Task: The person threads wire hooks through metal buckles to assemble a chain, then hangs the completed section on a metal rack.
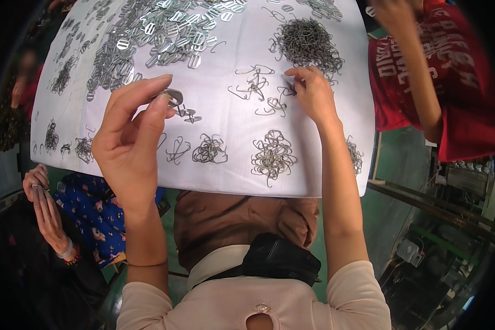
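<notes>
My left hand (131,129) is raised over the left half of the white table. Its thumb and fingers pinch an oval metal slide buckle (175,97). Small bent metal pieces (189,114) show just beyond the fingertips; whether they hang from the buckle or lie on the cloth I cannot tell. My right hand (315,96) reaches low at the near edge of a big heap of bent wire hooks (308,44). Its index finger stretches left, apart from the curled fingers, close to a few loose wire hooks (287,90). Another scattered group of hooks (253,82) lies to its left.
Many flat metal buckles (159,33) spread over the far left of the white tabletop (225,176). Small hook piles (274,157) line the near edge. A co-worker in a red shirt (456,82) stands at the right; another person's hands (48,214) are at lower left.
</notes>
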The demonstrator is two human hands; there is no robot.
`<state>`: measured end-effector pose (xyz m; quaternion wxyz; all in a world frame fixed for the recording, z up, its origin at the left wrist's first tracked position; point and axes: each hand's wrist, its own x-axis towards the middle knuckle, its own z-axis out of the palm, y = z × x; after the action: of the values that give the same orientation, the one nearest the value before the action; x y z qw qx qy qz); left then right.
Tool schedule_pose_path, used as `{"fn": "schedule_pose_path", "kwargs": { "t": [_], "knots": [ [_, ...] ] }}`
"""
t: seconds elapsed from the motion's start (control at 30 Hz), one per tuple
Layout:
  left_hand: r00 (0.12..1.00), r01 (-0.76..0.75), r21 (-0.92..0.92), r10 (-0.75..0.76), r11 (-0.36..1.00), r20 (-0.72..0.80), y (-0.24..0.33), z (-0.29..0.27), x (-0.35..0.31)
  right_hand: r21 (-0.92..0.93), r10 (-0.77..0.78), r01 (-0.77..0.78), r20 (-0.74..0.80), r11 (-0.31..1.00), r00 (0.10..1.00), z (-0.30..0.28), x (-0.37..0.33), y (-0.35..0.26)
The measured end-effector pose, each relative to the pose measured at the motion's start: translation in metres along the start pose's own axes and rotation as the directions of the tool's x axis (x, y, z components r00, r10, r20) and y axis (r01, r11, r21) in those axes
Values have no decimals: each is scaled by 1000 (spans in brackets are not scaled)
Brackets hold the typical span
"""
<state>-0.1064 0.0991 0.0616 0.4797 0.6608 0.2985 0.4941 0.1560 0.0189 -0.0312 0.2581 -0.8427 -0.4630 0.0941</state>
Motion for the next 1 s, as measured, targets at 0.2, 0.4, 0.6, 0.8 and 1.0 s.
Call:
{"fn": "schedule_pose_path", "kwargs": {
  "t": [0.2, 0.4, 0.6, 0.8, 1.0],
  "knots": [
    [1000, 6, 2, -6, 1000, -8, 1, -2, -2, 43, -69, 70, -11, 997, 998, -5, -1, 2],
    [1000, 12, -17, -12, 1000, -6, 0, 3, -2, 15, -336, 337, 126, 941, 933, 11, 2, -22],
    [1000, -6, -10, 6, 1000, -21, 0, -1, -1, 6, -172, 171, 49, 985, 984, -3, 12, -10],
    [1000, 18, -10, -18, 1000, -19, -3, -2, -1, 24, -50, 47, 153, 999, 987, 5, 22, -18],
    [1000, -4, -33, 4, 999, -14, -2, -2, 1, -202, 148, -80, 348, 976, 926, 19, 36, -45]
  ]
}}
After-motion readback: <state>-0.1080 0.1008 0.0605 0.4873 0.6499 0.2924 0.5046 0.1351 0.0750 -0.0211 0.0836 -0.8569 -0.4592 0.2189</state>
